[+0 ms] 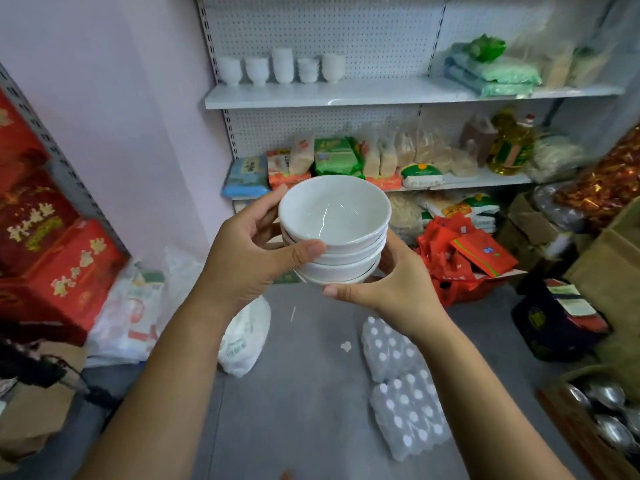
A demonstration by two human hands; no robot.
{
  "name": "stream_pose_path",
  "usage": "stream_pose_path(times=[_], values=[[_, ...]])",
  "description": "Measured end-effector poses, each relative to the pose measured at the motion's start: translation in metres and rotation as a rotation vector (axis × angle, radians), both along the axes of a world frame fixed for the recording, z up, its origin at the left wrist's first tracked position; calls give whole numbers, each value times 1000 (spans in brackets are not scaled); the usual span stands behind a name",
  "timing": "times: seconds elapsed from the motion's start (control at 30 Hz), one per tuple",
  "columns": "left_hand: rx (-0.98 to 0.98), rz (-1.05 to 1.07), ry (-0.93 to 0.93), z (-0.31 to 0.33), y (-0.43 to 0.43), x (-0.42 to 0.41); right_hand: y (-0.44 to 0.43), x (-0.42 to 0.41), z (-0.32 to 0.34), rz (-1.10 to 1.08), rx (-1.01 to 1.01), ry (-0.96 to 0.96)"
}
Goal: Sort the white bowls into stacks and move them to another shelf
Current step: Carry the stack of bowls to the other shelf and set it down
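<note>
The left hand [249,261] is gripping the stack of white bowls [334,216], fingers [268,204] clamped on its side; the right hand [401,289] is clasping its base, fingers curled round it.

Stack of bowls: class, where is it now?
The stack of bowls is mid-frame in the head view, held between the left hand and right hand.

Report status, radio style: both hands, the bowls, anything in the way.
Left hand and right hand grip the stack of glossy white ceramic bowls, mid-air. White metal upper shelf ahead holds white crockery stacks. Path clear.
</note>
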State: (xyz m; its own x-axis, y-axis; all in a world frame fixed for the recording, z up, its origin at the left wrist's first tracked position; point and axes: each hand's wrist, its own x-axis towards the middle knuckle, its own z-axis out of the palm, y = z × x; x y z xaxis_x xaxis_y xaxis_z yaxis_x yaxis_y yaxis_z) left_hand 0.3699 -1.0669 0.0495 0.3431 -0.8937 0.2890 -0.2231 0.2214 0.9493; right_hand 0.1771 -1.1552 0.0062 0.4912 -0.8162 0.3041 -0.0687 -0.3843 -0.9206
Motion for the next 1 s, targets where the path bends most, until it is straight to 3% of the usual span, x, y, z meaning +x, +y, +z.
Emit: stream_pose_path(times=[0.43, 1.0], values=[[39, -37, 72, -11, -205, 103, -210, 94, -13, 24, 19, 25], [-20, 86, 85, 4, -508, 215, -529, 211, 14, 99, -23, 71]])
